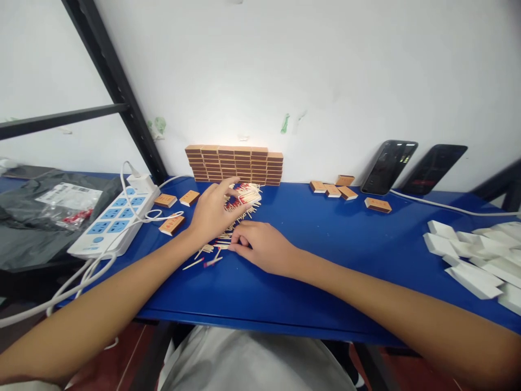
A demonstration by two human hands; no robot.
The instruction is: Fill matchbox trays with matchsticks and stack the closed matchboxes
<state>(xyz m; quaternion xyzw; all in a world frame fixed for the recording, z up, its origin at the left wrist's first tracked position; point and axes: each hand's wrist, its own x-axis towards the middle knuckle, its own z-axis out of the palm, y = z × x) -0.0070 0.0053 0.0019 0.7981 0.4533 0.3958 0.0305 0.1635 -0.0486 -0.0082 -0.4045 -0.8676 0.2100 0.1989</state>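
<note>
A loose heap of wooden matches with red and pink heads lies on the blue table, in front of a stacked wall of matchboxes. My left hand reaches over the heap from the left, thumb and forefinger spread apart with matches showing between them. Its other fingers are partly hidden. At the near edge of the heap is my right hand, fingers curled and thumb and forefinger pinched on a match. A few single matches are scattered closer to me.
Several loose matchboxes lie left of the heap, others to the right. A white power strip with cables and a grey plastic bag are at left. Two phones lean against the wall. White paper trays are piled at right.
</note>
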